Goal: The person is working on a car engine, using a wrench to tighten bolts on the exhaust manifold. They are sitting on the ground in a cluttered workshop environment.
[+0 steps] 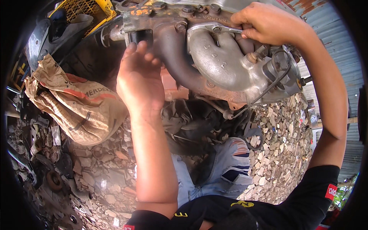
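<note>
My right hand [256,23] is closed on the handle of a silver wrench [232,30], which lies over a bolt at the top of the engine assembly. My left hand [140,76], palm up with fingers apart and loosely bent, holds nothing visible; its fingertips reach a dark cylindrical part [141,36] at the upper left of the assembly. Between my hands are a dark, rust-stained curved manifold [172,53] and a cast silver manifold [218,69]. A bent metal pipe [278,78] runs down across the silver one's right end.
A crumpled paper sack [76,111], a yellow mesh crate [80,15] and dark plastic panels [48,32] are at left. Metal scrap [51,178] lies on gravel [276,142]. My jeans-clad legs show below the engine. Corrugated sheeting [341,65] stands at right.
</note>
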Action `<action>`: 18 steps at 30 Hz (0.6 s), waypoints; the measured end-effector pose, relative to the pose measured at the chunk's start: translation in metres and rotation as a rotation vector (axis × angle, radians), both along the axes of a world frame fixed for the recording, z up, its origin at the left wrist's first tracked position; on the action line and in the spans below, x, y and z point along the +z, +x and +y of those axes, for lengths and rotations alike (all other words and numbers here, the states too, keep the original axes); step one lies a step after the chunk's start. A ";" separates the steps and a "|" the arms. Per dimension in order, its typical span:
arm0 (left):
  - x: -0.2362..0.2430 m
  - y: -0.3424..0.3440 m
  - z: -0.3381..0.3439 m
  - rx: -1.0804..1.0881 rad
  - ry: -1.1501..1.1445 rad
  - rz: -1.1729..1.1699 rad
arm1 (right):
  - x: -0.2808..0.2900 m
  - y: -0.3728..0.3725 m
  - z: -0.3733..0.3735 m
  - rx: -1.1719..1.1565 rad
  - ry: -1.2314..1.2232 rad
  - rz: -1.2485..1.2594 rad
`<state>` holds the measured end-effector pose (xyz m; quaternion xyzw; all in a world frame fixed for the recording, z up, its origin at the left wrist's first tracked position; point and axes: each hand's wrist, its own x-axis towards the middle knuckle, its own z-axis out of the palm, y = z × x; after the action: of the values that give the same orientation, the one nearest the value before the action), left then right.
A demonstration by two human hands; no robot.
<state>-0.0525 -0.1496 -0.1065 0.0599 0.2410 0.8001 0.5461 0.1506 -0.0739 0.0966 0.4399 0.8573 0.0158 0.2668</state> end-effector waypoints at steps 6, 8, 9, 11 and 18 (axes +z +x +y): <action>0.001 -0.006 0.004 0.011 0.017 -0.011 | -0.004 0.008 0.013 -0.125 -0.134 0.179; 0.002 -0.007 0.004 0.014 0.014 -0.017 | -0.005 0.009 0.015 -0.210 -0.172 0.185; 0.003 -0.008 0.004 0.016 0.013 -0.020 | -0.006 0.011 0.014 -0.207 -0.143 0.174; 0.004 -0.012 0.003 -0.007 0.020 -0.050 | -0.009 0.016 0.011 -0.051 -0.012 0.173; 0.004 -0.014 0.002 -0.029 0.044 -0.081 | -0.006 0.027 0.002 0.214 0.075 0.392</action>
<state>-0.0663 -0.1473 -0.1025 0.0431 0.2000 0.7990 0.5655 0.1773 -0.0720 0.0904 0.3505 0.9335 -0.0100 0.0752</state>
